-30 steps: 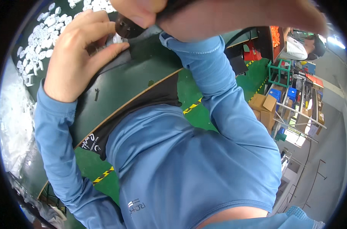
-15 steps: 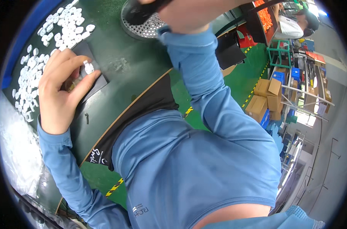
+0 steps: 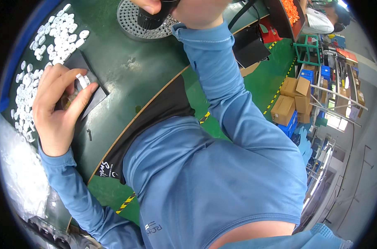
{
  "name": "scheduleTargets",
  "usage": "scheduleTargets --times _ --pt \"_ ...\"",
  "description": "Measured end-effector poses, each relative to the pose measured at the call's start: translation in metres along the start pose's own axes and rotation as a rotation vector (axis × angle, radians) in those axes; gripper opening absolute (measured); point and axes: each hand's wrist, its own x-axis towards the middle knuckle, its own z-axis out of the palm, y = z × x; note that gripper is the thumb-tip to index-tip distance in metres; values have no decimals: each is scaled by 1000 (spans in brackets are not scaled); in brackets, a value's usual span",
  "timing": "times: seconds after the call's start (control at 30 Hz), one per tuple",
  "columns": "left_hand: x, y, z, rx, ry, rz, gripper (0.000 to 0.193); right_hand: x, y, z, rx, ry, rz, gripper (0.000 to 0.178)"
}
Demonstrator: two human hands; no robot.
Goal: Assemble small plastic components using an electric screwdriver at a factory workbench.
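The white part (image 3: 84, 81), pinched between the thumb and forefinger of the left hand (image 3: 55, 110) over the dark pad (image 3: 98, 93), should be braced against wobble, while the black tool (image 3: 155, 18), clasped in the right hand (image 3: 198, 10) at the perforated dish (image 3: 126, 18), is best held square.

Now holds the black cylindrical tool (image 3: 152, 20) in the right hand (image 3: 198, 11) over the perforated round dish (image 3: 128, 24), rather than beside the white plastic part (image 3: 84, 80) in the left hand (image 3: 55, 106), as a second ago. Also shows the dish, out of sight then.
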Motion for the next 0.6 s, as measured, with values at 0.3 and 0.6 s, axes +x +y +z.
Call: scheduleTargets --times 0.3,0.6 --pt "0 1 -1 4 -7 2 28 2 4 -15 -40 -172 -50 103" --pt "-1 1 0 -10 5 -2 28 6 4 -9 -74 -149 -96 107"
